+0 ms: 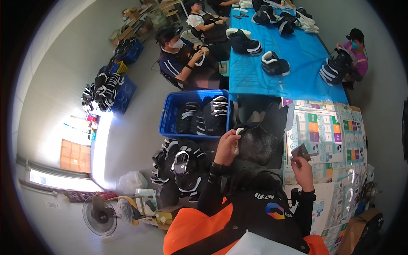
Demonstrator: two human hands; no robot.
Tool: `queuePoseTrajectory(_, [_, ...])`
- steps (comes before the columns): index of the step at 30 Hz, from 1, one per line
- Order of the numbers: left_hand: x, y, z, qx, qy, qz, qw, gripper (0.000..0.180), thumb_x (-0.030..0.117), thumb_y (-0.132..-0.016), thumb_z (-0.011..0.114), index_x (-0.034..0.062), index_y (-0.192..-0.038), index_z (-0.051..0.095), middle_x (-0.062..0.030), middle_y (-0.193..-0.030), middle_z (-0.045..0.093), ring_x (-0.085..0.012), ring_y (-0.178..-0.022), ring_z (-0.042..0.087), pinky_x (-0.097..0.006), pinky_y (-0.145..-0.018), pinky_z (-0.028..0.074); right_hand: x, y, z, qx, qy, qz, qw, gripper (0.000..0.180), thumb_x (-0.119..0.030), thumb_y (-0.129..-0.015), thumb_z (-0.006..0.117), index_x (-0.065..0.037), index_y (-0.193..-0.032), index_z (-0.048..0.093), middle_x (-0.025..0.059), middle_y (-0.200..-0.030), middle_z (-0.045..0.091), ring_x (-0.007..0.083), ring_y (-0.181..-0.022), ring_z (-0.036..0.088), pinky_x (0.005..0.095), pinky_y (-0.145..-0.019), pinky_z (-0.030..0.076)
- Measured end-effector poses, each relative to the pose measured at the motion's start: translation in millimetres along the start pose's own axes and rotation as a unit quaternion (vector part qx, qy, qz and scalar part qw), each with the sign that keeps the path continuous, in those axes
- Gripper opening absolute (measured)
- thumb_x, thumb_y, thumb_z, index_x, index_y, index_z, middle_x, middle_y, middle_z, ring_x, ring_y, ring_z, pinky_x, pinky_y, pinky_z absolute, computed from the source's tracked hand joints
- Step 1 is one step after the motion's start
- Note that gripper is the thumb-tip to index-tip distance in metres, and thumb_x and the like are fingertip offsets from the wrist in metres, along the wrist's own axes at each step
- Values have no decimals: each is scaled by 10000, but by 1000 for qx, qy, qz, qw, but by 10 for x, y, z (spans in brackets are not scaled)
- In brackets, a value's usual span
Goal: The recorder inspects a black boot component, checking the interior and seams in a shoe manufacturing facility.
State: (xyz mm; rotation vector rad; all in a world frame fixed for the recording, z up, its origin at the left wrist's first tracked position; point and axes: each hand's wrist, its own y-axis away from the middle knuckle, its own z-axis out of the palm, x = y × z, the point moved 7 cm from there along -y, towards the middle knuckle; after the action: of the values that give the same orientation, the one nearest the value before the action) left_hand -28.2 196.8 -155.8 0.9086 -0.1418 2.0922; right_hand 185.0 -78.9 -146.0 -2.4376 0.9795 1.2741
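Observation:
My left hand (226,148) is closed on the white rim of a black boot-like piece (257,146), which hangs over my lap. Its dark surface looks fuzzy or speckled; its exact kind is hard to make out. Off to the right, above the paper-covered table, my right hand (302,171) pinches a small flat grey-brown piece (301,152) between thumb and fingers. The two hands are apart.
Close to my left stands a blue crate (162,114) of black-and-white boots. More boots (187,168) are piled below it. Ahead is a blue-covered table (304,53); printed sheets (323,174) cover the surface at right. Co-workers (180,55) sit at left; a fan (100,215) stands lower left.

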Motion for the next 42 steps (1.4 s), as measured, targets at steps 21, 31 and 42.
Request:
queuePoseTrajectory(21, [17,-31,-120,22,12,9,1000,59,22,-939,620,48,-993,629,-25,-943,676,-128,-859,661,-256,-805,517,-82,-51,70,-3,3,-31,1000,218,-186,-970,676,-7,-1092,700,145,-1066,728,312,-988,703,385,-854,565])
queuePoseTrajectory(31, [-88,-91,-68,6,3,-10,1000,49,25,-941,616,45,-985,625,-26,-940,672,-131,-850,658,-257,-788,515,-49,-24,4,5,8,-31,999,218,-194,-964,680,-8,-1078,697,146,-1048,728,316,-985,700,393,-839,556])
queuePoseTrajectory(42, [-112,-130,-152,30,-30,-11,999,31,49,-943,608,64,-967,622,17,-895,621,-97,-830,612,-237,-757,474,18,-19,42,25,21,-42,999,223,-208,-953,690,-11,-1056,705,165,-1029,723,345,-968,697,406,-824,548])
